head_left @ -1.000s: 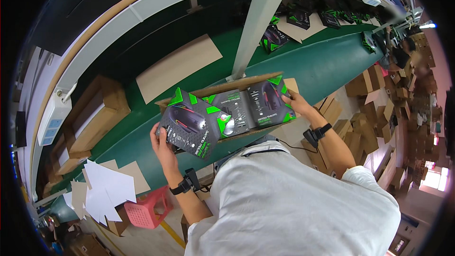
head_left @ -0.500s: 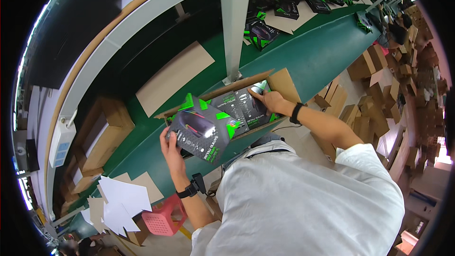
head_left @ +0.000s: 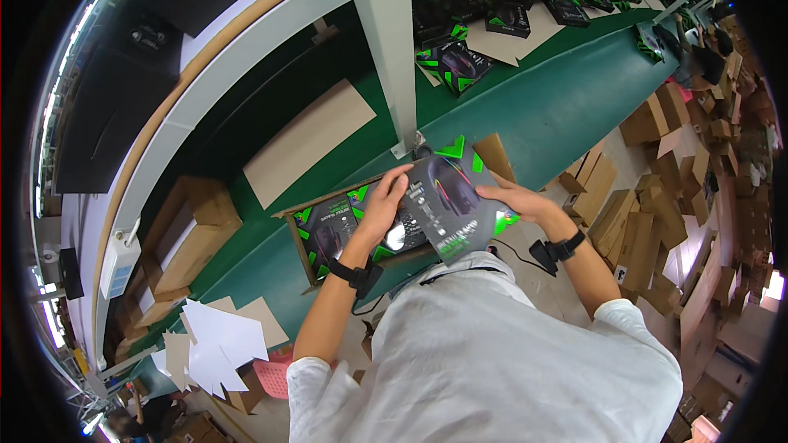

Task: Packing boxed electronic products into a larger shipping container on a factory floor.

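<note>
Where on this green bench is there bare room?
The longest bare stretch of green bench runs right of the open carton, before the black-and-green boxes. A smaller one lies between carton and white sheets. Over the carton it's crowded: the right hand holds a box, the left hand at its edge.

Packing workshop, seemingly: long green bench (head_left: 558, 102), piled cardboard cartons (head_left: 643, 221).

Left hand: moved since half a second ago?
Yes. Against the foot of the pale upright post, the left hand has shifted right and up in the picture, ending closer to it.
</note>
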### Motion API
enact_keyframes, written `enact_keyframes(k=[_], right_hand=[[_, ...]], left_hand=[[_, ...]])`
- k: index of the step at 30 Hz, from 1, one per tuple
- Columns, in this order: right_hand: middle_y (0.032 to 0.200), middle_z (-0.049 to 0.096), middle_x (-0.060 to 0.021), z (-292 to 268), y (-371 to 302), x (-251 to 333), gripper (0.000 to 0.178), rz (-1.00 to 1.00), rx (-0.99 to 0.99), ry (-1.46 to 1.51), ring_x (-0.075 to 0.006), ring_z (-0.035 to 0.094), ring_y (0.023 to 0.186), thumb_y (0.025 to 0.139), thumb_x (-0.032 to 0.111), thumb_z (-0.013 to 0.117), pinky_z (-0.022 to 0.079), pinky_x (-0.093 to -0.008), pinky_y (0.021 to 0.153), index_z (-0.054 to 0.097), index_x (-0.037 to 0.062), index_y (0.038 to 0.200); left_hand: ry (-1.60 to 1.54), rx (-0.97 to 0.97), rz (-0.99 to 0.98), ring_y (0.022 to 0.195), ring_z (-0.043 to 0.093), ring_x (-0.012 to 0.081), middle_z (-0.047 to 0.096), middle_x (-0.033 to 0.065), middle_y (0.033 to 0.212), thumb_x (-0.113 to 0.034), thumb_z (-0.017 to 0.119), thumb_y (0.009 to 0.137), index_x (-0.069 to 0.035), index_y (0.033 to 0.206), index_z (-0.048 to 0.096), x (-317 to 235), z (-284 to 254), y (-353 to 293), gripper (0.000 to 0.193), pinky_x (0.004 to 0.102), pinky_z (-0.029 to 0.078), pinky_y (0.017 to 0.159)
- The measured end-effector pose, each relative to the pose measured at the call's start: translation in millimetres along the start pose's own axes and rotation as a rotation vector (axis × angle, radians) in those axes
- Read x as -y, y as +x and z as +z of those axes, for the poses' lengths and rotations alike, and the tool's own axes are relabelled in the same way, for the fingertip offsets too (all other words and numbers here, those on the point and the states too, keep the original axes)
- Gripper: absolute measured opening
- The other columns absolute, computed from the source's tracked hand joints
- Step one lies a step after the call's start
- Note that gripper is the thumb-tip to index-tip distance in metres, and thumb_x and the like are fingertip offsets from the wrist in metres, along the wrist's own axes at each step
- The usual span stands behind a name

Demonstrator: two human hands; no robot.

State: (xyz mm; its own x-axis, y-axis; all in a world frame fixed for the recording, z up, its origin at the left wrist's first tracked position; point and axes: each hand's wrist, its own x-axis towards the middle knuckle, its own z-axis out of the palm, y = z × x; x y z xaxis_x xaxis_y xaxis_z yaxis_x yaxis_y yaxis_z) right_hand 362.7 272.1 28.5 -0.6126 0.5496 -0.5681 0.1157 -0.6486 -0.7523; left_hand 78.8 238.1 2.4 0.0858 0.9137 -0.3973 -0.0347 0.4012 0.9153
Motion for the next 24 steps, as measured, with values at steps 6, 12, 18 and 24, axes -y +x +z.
enact_keyframes(k=[6,12,18,24], right_hand=[[0.123,0.056,-0.0108,-6.9,-7.7,-10.3,0.06,0.281,0.001,0.203,-0.0169,0.059,0.103,0.088,0.041,0.061,0.048,-0.0317,0.09,0.045,0.0003,0.129],[0.123,0.053,-0.0205,-32.9,52.5,-13.4,0.062,-0.137,-0.444,-0.446,-0.0289,0.056,0.11,0.09,0.039,0.058,0.043,-0.0388,0.094,0.04,-0.002,0.132],[0.127,0.047,-0.0317,-24.8,53.2,-56.4,0.066,-0.203,-0.516,-0.886,-0.042,0.05,0.115,0.091,0.038,0.053,0.038,-0.0434,0.098,0.033,-0.0056,0.136],[0.119,0.054,-0.0276,22.8,47.2,-3.2,0.068,0.442,-0.434,-1.351,-0.0332,0.057,0.109,0.083,0.044,0.063,0.05,-0.0421,0.078,0.042,-0.0065,0.123]], left_hand=[[0.007,-0.072,0.132,0.125,0.045,0.0204,0.053,0.0091,0.131,-0.037,0.036,0.101,-0.005,0.13,0.05,21.0,-23.0,33.4,0.045,0.0302,0.029,0.107],[0.319,-0.213,0.198,0.117,0.052,0.021,0.058,0.0173,0.122,-0.031,0.044,0.099,0.0,0.124,0.052,31.1,-24.8,8.4,0.041,0.0303,0.036,0.101],[0.161,-0.269,0.102,0.107,0.058,0.0175,0.062,0.0116,0.116,-0.024,0.053,0.096,0.0,0.122,0.055,27.1,-42.5,-19.6,0.035,0.028,0.042,0.093],[0.122,-0.364,0.153,0.104,0.06,0.0181,0.063,0.0101,0.112,-0.03,0.052,0.095,-0.003,0.121,0.056,-48.3,-145.2,-80.7,0.037,0.0305,0.047,0.087]])
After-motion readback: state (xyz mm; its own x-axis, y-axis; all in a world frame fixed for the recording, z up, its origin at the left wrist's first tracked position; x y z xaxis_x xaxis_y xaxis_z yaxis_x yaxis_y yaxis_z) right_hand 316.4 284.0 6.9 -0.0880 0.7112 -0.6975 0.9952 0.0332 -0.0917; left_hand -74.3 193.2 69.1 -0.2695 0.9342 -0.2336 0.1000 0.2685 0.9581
